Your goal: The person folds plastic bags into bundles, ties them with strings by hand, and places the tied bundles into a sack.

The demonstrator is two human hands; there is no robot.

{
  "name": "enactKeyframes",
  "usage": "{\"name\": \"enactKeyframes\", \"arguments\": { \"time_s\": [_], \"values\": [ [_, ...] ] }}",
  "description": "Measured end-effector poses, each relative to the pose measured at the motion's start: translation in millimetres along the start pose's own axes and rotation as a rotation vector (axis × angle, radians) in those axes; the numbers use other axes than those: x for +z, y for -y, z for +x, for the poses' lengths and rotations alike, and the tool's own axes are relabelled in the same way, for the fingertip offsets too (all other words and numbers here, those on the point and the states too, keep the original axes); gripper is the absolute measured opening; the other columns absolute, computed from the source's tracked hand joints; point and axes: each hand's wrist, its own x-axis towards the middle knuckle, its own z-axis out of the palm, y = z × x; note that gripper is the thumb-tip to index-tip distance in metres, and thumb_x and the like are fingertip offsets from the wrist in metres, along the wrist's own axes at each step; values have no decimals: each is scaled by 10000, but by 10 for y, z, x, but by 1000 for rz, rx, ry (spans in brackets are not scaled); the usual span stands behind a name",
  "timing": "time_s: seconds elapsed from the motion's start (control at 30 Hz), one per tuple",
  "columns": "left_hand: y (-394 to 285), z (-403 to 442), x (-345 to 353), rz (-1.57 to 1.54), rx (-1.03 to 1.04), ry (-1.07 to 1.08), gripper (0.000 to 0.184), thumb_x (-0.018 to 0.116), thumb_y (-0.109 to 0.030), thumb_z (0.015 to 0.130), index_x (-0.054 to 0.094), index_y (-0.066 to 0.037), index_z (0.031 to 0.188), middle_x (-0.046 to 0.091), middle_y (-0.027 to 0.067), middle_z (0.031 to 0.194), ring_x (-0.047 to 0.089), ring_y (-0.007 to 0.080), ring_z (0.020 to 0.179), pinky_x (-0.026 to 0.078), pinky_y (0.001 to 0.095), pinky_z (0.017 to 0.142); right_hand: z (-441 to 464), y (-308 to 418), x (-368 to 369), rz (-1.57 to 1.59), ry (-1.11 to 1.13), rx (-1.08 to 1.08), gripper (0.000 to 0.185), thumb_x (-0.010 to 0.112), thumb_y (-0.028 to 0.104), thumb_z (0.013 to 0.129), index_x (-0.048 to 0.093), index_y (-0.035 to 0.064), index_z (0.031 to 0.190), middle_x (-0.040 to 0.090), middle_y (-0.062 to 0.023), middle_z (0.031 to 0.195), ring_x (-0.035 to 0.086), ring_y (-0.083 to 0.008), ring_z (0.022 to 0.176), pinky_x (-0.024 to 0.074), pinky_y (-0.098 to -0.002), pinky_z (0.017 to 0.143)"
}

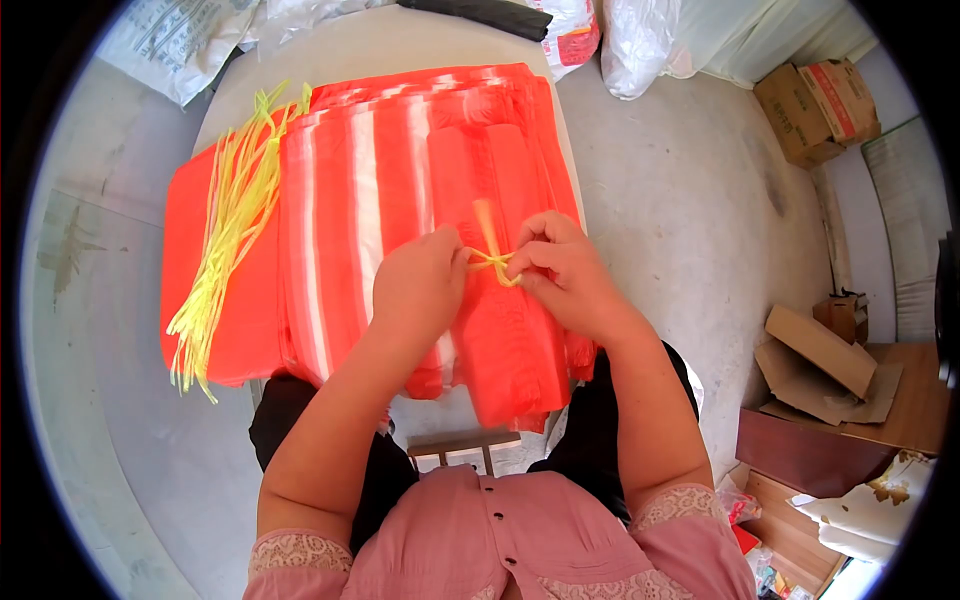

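Grips are both closed: your left hand (415,285) and right hand (565,270) each pinch a side of the yellow tie (494,261), above the rolled red bundle (510,350).

Ahead of and below both grips is the tabletop (330,60). It carries the striped stack (335,200), red and white, beneath the bundle. The bundle lies between and below your hands, its near end projecting toward your lap. Judged by its wrinkles, it is thin film: soft, smooth, somewhat slippery, probably moderate in weight when rolled. To lift it, support it underneath near the middle; one layer alone could slide out. Left of your left grip lie loose yellow strands (240,200), apparently light, limp and easily tangled. Take hold of the tie close to its crossing; a hard pull may crease the film.

Containers: well beyond the left grip, a printed bag (180,40), contents not identifiable. Far right of the right grip, an open carton (830,350), interior hidden; farther forward, a taller carton (795,115), contents not visible.
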Motion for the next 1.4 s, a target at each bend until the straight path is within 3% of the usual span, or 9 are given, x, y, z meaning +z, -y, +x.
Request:
{"name": "enactKeyframes", "arguments": {
  "time_s": [0.27, 0.37, 0.57, 0.77, 0.87, 0.97, 1.07, 1.37, 1.4],
  "values": [
    [75, 9, 17, -13, -41, -35, 166, 681, -214, 976, 643, -52, 979, 685, 161, 803, 694, 368, 767, 539, 480, 683, -113, -148, -81, 54, -30, -22, 211, 717, 1, 879, 690, 64, 1079, 607, -91, 1145, 608, -317, 1100, 520, -394, 938],
    [47, -41, -100, -197, -164, -18, 171, 713, -181, 952, 646, -36, 1011, 676, 146, 852, 697, 346, 802, 540, 458, 693, -88, 3, -124, 139, -123, 405, 340, 715, 76, 947, 602, 85, 1267, 585, -56, 1121, 601, -207, 1094, 512, -342, 938],
    [90, -376, -187, -240, 80, 71, 224, 725, -89, 951, 648, -24, 1151, 658, 119, 1041, 697, 237, 861, 562, 343, 737, -54, -70, -29, 35, -52, 514, 541, 706, 165, 975, 458, 42, 1440, 632, -77, 1005, 624, -183, 905, 537, -349, 840],
    [183, -549, -219, -533, -72, 178, 342, 677, -197, 1018, 640, -56, 1327, 643, 111, 1255, 685, 211, 1103, 571, 357, 927, 38, 78, 9, 199, -112, 545, 577, 681, 157, 995, 422, 21, 1493, 673, -94, 1084, 649, -185, 944, 539, -336, 883],
    [290, -615, -220, -1653, -514, 289, 487, 569, -402, 1083, 571, -44, 1413, 622, 124, 1384, 644, 237, 1244, 539, 407, 1046, 41, 632, 112, 1030, 81, 168, 566, 663, 145, 1020, 423, 28, 1519, 679, -91, 1093, 657, -180, 957, 536, -322, 914],
    [320, -707, -436, -1903, -573, 375, 647, 469, -544, 1096, 494, -16, 1470, 584, 150, 1475, 611, 282, 1319, 507, 466, 1117, 168, 532, 260, 791, -3, 344, 591, 649, 149, 1039, 399, 35, 1562, 678, -123, 1201, 666, -196, 1066, 536, -343, 968],
    [453, -783, -373, -1794, -748, 318, 586, 503, -443, 1108, 471, 6, 1484, 586, 187, 1470, 609, 311, 1319, 512, 486, 1115, 269, 353, 304, 94, 58, 405, 618, 655, 168, 1037, 391, 44, 1582, 620, -175, 1382, 643, -233, 1207, 536, -372, 1003],
    [514, -825, -454, -1834, -864, 372, 555, 546, -340, 1101, 431, 3, 1522, 568, 180, 1490, 589, 312, 1346, 506, 471, 1126, 228, 357, 620, 759, -23, 471, 954, 731, 92, 924, 167, 75, 1693, 253, -207, 1720, 258, -315, 1599, 309, -410, 1262],
    [514, -826, -460, -1862, -865, 402, 560, 570, -307, 1095, 414, -1, 1537, 558, 174, 1501, 584, 306, 1354, 503, 465, 1131, 237, 329, 639, 766, -75, 453, 939, 729, 80, 929, 181, 97, 1690, 325, -199, 1666, 340, -303, 1536, 353, -413, 1228]
  ]
}}
